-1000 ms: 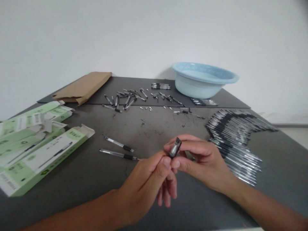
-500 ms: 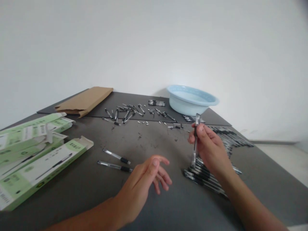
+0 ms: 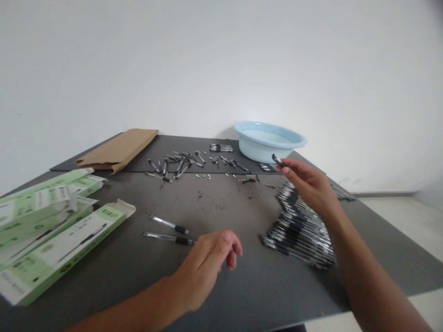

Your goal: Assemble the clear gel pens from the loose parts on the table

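Note:
My right hand [image 3: 308,184] pinches a pen [image 3: 278,160] above the pile at the right. The pen's dark end points up and to the left, and its rest is hidden behind the fingers. Below and beside this hand lies a long stack of pens [image 3: 301,230] with clear barrels and black grips. My left hand [image 3: 214,251] is closed over the front middle of the table, its fingers curled in, with nothing visible in them. Left of it, two loose pens [image 3: 169,224] lie roughly side by side, the nearer one reaching toward the wrist.
Green-and-white pen boxes [image 3: 69,249] are heaped at the left, before a brown paper bag [image 3: 119,147]. Scattered pen parts [image 3: 180,163] and small metal tips [image 3: 203,176] lie toward the back. A light blue basin [image 3: 266,143] stands near the wall, with a small pen bundle [image 3: 221,148] beside it.
The pen in my right hand has tipped from upright to slanting, and that hand has risen away from the stack. My left hand's fingers have curled in from spread.

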Motion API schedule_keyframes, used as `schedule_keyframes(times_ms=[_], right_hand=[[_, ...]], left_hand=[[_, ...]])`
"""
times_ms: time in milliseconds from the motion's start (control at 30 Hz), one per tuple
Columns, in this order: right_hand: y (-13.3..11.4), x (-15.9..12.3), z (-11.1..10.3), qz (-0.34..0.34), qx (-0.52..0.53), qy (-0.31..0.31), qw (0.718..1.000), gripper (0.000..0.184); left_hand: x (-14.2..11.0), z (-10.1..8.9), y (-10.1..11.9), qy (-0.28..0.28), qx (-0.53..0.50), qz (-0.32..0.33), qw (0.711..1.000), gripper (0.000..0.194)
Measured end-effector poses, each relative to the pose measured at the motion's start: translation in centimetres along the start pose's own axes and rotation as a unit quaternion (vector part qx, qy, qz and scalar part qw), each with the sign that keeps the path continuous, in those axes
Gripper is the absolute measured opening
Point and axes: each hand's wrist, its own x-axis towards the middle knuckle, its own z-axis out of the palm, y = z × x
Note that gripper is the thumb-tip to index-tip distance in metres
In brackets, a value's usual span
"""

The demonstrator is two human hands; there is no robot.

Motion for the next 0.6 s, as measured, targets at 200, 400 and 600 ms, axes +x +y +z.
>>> schedule_keyframes(times_ms=[200,400,600], right_hand=[[1.9,4.1,-4.1,-0.063,-0.164,-0.1,0.979,0.023],[5.1,8.8,-1.2,-0.092,-0.23,-0.172,0.953,0.026],[6.0,15.7,7.6,-0.13,-0.273,-0.239,0.923,0.026]], left_hand=[[-0.3,-0.2,0.3,-0.034,0.11,0.04,0.993,0.058],[-0.3,-0.3,0.1,-0.055,0.167,0.053,0.983,0.057],[0.5,-0.5,-1.4,-0.047,0.181,0.094,0.978,0.061]])
